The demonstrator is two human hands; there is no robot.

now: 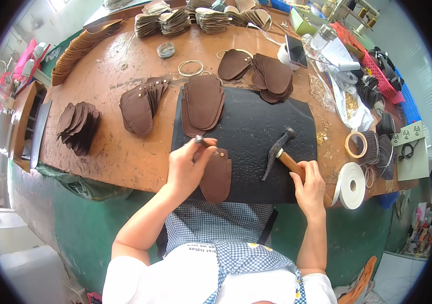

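Note:
My left hand (pixel 184 166) is closed around a short metal rod (pixel 199 138), its end showing above the fingers; it looks like a setting punch. Just under that hand, a brown leather piece (pixel 217 181) with a stitched edge and a metal snap near its top lies on a black pitted mat (pixel 289 175). My right hand (pixel 309 186) grips the wooden handle of a hammer (pixel 276 148), whose dark metal head is over the mat's right part. Beyond my left hand, several similar leather pieces (pixel 203 104) are stacked on the mat's far left.
More brown leather stacks (pixel 137 109) stand left, with another pile (pixel 78 126) farther left. At the right are a white tape roll (pixel 351 185), a tan tape roll (pixel 356 145), a phone (pixel 295 51) and gold-coloured fittings (pixel 322 137). Pale stacks (pixel 173 23) line the far edge.

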